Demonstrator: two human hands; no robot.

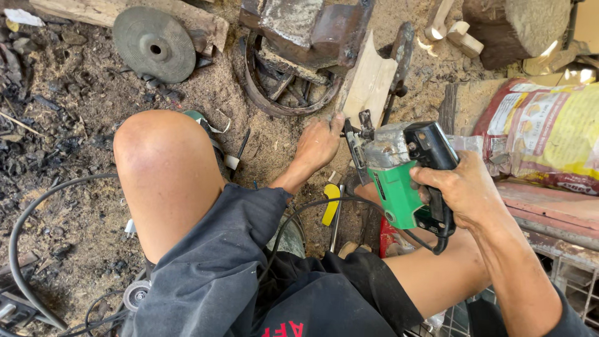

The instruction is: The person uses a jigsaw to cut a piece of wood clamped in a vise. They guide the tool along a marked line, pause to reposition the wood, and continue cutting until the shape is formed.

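Head view: both hands working a wooden piece (368, 81) clamped in a rusty vise (306, 31).

Right hand (465, 190) is wrapping its grip fully closed around the black handle of a green power tool (399, 168), its nose touching the wood's lower edge. Left hand (318, 142) is pressing its curled fingers against that same edge, just beside the tool; whether it is actually pinching the wood cannot be told.

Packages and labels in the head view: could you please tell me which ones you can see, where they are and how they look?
Printed sack: lying at the right edge beside a wooden block, bulging, yellow and white with red borders.
Label on the green power tool: small dark strip on the green body held in the right hand.
Red lettering on dark shorts: bottom centre, partly cut off.
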